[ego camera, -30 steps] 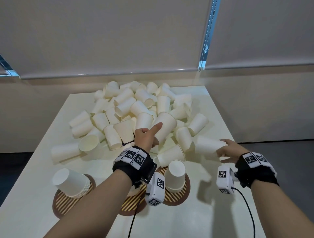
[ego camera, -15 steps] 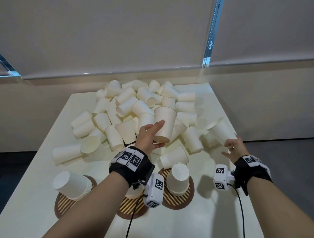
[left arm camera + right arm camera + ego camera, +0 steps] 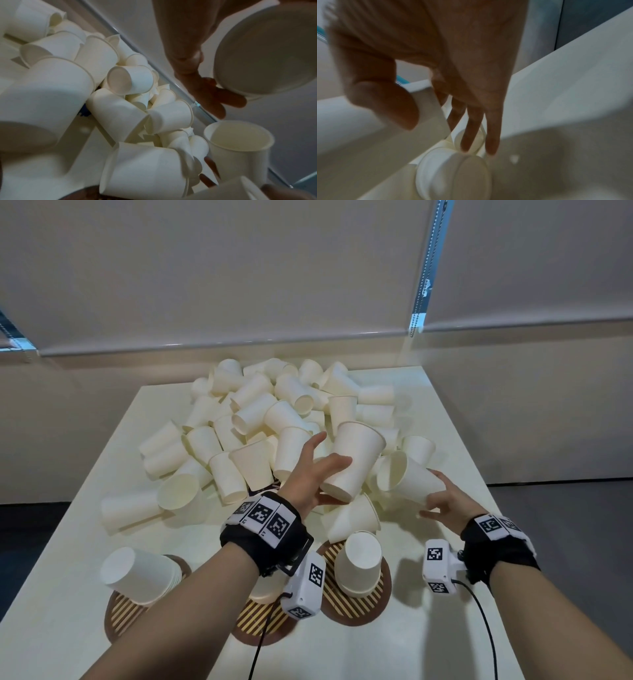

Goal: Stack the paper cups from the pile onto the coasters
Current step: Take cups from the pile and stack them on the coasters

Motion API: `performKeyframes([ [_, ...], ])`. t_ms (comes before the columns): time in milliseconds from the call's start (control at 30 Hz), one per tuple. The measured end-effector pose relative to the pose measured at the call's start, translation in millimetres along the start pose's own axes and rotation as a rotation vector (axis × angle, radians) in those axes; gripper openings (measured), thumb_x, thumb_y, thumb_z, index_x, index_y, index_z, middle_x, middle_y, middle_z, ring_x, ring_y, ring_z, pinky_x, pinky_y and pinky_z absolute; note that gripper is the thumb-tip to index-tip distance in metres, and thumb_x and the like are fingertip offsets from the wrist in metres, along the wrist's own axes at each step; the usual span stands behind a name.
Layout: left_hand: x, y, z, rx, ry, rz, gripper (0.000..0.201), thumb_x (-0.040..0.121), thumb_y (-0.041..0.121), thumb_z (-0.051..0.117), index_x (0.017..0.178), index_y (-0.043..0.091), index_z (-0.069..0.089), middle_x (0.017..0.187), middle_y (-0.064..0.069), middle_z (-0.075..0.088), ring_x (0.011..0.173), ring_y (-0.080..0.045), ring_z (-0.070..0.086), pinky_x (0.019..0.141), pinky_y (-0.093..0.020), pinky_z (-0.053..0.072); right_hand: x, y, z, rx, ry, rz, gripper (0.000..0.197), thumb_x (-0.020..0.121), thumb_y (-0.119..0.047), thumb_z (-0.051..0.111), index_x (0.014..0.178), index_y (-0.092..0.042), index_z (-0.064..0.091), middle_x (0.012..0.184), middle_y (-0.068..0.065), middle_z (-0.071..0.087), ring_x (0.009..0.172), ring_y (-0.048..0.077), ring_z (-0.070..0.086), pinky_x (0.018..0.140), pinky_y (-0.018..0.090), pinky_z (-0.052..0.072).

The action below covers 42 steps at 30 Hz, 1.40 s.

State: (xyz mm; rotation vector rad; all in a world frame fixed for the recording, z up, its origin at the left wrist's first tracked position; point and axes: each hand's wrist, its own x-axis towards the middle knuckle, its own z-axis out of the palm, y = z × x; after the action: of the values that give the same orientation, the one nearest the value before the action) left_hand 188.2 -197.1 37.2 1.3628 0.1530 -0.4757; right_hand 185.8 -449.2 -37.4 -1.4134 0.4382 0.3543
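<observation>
Now gripping a cup [image 3: 354,461] w/ left hand [image 3: 310,474], lifting it higher above pile [image 3: 260,426], frame centre; right hand [image 3: 445,501] pulling its cup [image 3: 411,477] in from right edge. Heading for coasters [image 3: 356,604], bottom centre, stacks already growing.

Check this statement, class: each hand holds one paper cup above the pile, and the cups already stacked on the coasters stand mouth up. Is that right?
One detail is wrong. The stacked cups on the coasters stand upside down, mouth down with the flat bottom on top, as the head view shows. The rest holds: the left hand holds one cup and the right hand another above the pile.
</observation>
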Motion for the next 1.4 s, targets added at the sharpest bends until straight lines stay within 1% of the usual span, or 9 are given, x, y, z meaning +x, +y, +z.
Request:
performKeyframes([
  [133, -6, 6, 5, 0.153, -0.066, 0.098, 0.072, 0.068, 0.028, 0.066, 0.130, 0.050, 0.035, 0.093, -0.010, 0.056, 0.077, -0.022, 0.062, 0.066, -0.034, 0.053, -9, -9, -1, -0.007, -0.168, -0.021, 0.086, 0.031, -0.007, 0.057, 0.116, -0.022, 0.048, 0.113, 0.008, 0.046, 0.105, 0.029, 0.048, 0.079, 0.038, 0.049],
  [233, -10, 9, 10, 0.347, -0.098, 0.192, 0.077, 0.073, 0.031, 0.071, 0.133, 0.056, 0.030, 0.085, -0.004, 0.052, 0.074, -0.011, 0.060, 0.068, -0.024, 0.050, -19, -19, 1, -0.043, -0.298, -0.040, 0.086, 0.036, -0.008, 0.064, 0.120, -0.017, 0.046, 0.115, 0.012, 0.051, 0.105, 0.030, 0.054, 0.082, 0.037, 0.054],
  [367, -15, 15, 18, 0.552, -0.090, 0.296, 0.075, 0.061, 0.044, 0.079, 0.120, 0.061, 0.035, 0.096, -0.004, 0.054, 0.085, -0.014, 0.059, 0.079, -0.034, 0.056, -33, -27, 1, -0.110, -0.420, -0.030, 0.080, 0.041, -0.002, 0.069, 0.117, -0.015, 0.045, 0.103, 0.016, 0.062, 0.094, 0.024, 0.067, 0.077, 0.031, 0.056],
  [533, -21, 19, 22, 0.562, 0.164, 0.429, 0.055, 0.066, 0.041, 0.083, 0.105, 0.031, 0.046, 0.086, 0.008, 0.054, 0.076, -0.017, 0.061, 0.065, -0.028, 0.053, -46, -26, -3, -0.107, -0.439, 0.014, 0.076, 0.041, 0.001, 0.071, 0.111, -0.013, 0.047, 0.102, 0.017, 0.064, 0.090, 0.024, 0.071, 0.075, 0.031, 0.057],
  [700, -23, 19, 27, 0.441, 0.382, 0.536, 0.043, 0.066, 0.056, 0.075, 0.073, 0.033, 0.039, 0.099, -0.008, 0.060, 0.074, -0.022, 0.061, 0.058, -0.024, 0.044, -55, -31, -1, -0.083, -0.409, -0.010, 0.076, 0.043, -0.001, 0.074, 0.112, -0.012, 0.044, 0.098, 0.018, 0.067, 0.092, 0.029, 0.070, 0.074, 0.030, 0.059],
  [900, -31, 22, 28, 0.419, 0.563, 0.537, 0.040, 0.079, 0.053, 0.065, 0.077, 0.020, 0.043, 0.103, -0.017, 0.059, 0.072, -0.023, 0.060, 0.060, -0.022, 0.041, -73, -45, 6, -0.140, -0.389, -0.093, 0.065, 0.041, -0.003, 0.076, 0.098, -0.012, 0.046, 0.097, 0.018, 0.065, 0.085, 0.029, 0.072, 0.075, 0.030, 0.058],
  [1100, -52, 10, 40, 0.359, 0.287, 0.237, 0.046, 0.087, 0.061, 0.046, 0.105, 0.020, 0.059, 0.096, -0.003, 0.067, 0.088, -0.020, 0.068, 0.085, -0.038, 0.055, -97, -71, 21, -0.252, -0.207, -0.295, 0.049, 0.052, -0.011, 0.079, 0.090, -0.016, 0.049, 0.088, 0.017, 0.062, 0.062, 0.022, 0.065, 0.059, 0.026, 0.057],
  [1200, -56, 6, 32, 0.193, 0.189, 0.024, 0.069, 0.084, 0.071, 0.035, 0.128, 0.019, 0.049, 0.119, -0.009, 0.062, 0.103, -0.023, 0.065, 0.073, -0.035, 0.059, -118, -84, 22, -0.318, -0.130, -0.403, 0.038, 0.060, -0.018, 0.075, 0.094, -0.025, 0.058, 0.090, 0.006, 0.062, 0.060, 0.014, 0.059, 0.057, 0.027, 0.053],
  [1400, -73, -1, 39, 0.141, -0.123, -0.098, 0.074, 0.083, 0.076, 0.010, 0.120, 0.031, 0.057, 0.110, -0.016, 0.069, 0.099, -0.030, 0.068, 0.073, -0.036, 0.052, -150, -97, 50, -0.619, -0.170, -0.519, 0.047, 0.060, -0.013, 0.086, 0.098, -0.030, 0.064, 0.099, -0.005, 0.063, 0.072, 0.012, 0.066, 0.054, 0.025, 0.051],
])
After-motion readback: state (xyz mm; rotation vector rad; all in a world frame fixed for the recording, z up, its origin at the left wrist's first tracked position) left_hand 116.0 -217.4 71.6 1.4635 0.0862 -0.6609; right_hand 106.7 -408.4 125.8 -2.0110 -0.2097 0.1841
